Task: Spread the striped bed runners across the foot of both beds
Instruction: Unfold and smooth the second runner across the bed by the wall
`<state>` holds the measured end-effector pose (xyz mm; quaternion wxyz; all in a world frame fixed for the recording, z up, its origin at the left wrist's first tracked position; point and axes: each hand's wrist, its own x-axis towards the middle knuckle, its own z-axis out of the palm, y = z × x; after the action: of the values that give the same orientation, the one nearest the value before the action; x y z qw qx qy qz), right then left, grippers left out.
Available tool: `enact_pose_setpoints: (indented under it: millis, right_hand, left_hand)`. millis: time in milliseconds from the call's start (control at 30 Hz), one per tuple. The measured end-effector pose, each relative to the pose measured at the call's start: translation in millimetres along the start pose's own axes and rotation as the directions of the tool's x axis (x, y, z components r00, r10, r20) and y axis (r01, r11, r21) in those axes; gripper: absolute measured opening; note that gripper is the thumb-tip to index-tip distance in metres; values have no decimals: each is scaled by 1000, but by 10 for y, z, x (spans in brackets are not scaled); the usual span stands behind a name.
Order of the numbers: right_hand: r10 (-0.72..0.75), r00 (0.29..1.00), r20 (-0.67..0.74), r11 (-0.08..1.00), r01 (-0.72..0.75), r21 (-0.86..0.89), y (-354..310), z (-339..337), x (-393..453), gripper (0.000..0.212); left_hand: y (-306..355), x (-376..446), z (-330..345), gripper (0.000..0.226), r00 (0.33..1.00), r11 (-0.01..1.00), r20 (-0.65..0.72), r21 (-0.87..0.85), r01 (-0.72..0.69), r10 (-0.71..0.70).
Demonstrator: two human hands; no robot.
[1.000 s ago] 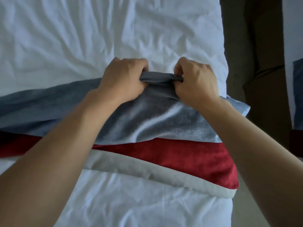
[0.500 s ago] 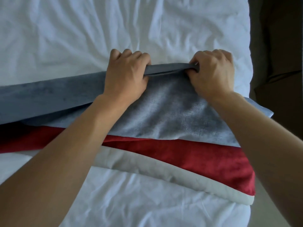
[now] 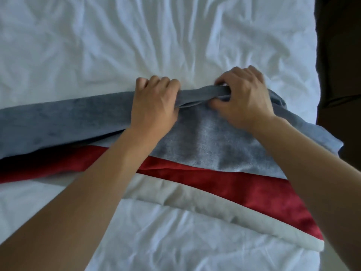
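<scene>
Both hands, left hand (image 3: 156,103) & right hand (image 3: 245,96), grip runner (image 3: 205,145) far edge at 12 o'clock on bed (image 3: 136,45); fold still bunched, 2nd bed unseen.

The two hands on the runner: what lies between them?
In the head view, a bunched fold of the runner's blue-grey stripe spans from the left hand to the right hand; both grip it, over the white sheet.

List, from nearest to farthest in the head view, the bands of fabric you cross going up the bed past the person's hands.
White sheet → cream stripe → red stripe → grey-blue stripe, its far edge gripped by the left hand and right hand → more wrinkled white sheet beyond.
</scene>
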<state>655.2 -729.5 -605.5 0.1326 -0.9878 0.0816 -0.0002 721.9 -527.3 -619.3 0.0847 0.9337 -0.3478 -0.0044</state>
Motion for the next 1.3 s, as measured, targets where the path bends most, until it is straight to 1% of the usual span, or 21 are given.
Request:
enact_pose_setpoints:
  millis: [67, 133, 167, 233, 300, 333, 367, 433, 533, 633, 667, 700, 767, 833, 867, 900, 933, 1033, 1100, 1167, 1300]
  right_hand:
    - [-47, 999, -6, 991, 48, 127, -309, 42, 79, 36]
    - [-19, 1000, 17, 975, 15, 223, -547, 94, 169, 50]
    - [-7, 999, 36, 971, -1, 239, -614, 122, 194, 52]
    - [-47, 996, 69, 986, 36, 162, -666, 163, 228, 41]
    - [-145, 969, 199, 989, 143, 25, -696, 203, 207, 31]
    - [-182, 946, 268, 981, 192, -10, -731, 221, 165, 31]
    - [-207, 932, 296, 974, 224, -22, -760, 248, 132, 30]
    - [-213, 941, 263, 975, 223, -8, -797, 260, 99, 23]
    - [-197, 973, 121, 977, 183, 113, -782, 228, 65, 14]
    - [-226, 974, 0, 957, 222, 188, -764, 145, 68, 17]
    - [-223, 974, -35, 955, 226, 192, -738, 115, 74, 17]
    - [-210, 976, -63, 958, 218, 188, -716, 82, 78, 16]
    - [-181, 978, -101, 968, 195, 159, -684, 40, 85, 15]
    - [-131, 987, -93, 984, 141, 111, -658, 28, 99, 15]
    - [-99, 992, -73, 990, 105, 89, -663, 33, 120, 16]
    - [-76, 996, -49, 994, 79, 76, -696, 45, 152, 16]
    - [-69, 997, -28, 994, 71, 77, -766, 69, 196, 15]
    - [-132, 991, 23, 985, 129, 116, -1168, 180, 355, 17]
    - [-148, 989, 12, 985, 147, 87, -1408, 241, 487, 15]
    - [-97, 995, -5, 994, 97, 53, -1490, 247, 562, 14]
    - [75, 996, -48, 997, -76, -16, -1514, 197, 513, 7]
  left_hand:
    - [35, -102, -31, 24, 1000, 1000, 0, -9, -2, 2]
    - [29, -220, -78, 32, 1000, 1000, 10, -3, 4, -4]
    - [15, -305, -99, 37, 1000, 1000, 28, 2, 5, -5]
    - [0, -489, -123, 45, 998, 1000, 56, -10, -6, 7]
    - [-28, -635, -156, 49, 998, 999, 62, -37, 26, -24]
    - [-51, -693, -179, 49, 997, 997, 56, -43, 56, -54]
    - [-90, -740, -195, 48, 996, 995, 33, -38, 89, -88]
    - [-185, -739, -217, 44, 992, 992, -17, -8, 129, -129]
    - [-289, -643, -265, 39, 984, 985, -24, -11, 174, -174]
    - [-414, -459, -344, 24, 971, 973, -76, -46, 226, -229]
    - [-473, -388, -360, 22, 969, 970, -64, -71, 233, -237]
    - [-532, -311, -373, 26, 972, 967, -8, -101, 235, -237]
    - [-650, -160, -401, 29, 953, 946, 209, -196, 259, -218]
    - [-758, -24, -433, 15, 875, 906, 443, -261, 333, -194]
    - [-812, 39, -446, 10, 837, 892, 518, -276, 358, -176]
    - [-864, 98, -452, 9, 822, 890, 549, -288, 354, -150]
    - [-906, 148, -458, 11, 829, 895, 546, -300, 331, -123]
    - [-999, 230, -446, 16, 875, 902, 482, -354, 246, -49]
    - [-1121, 261, -463, 18, 870, 899, 492, -374, 227, -15]
    - [-1335, 248, -490, 15, 851, 907, 526, -365, 209, 16]
    - [-1779, 301, -545, 15, 832, 952, 553, -279, 126, 52]
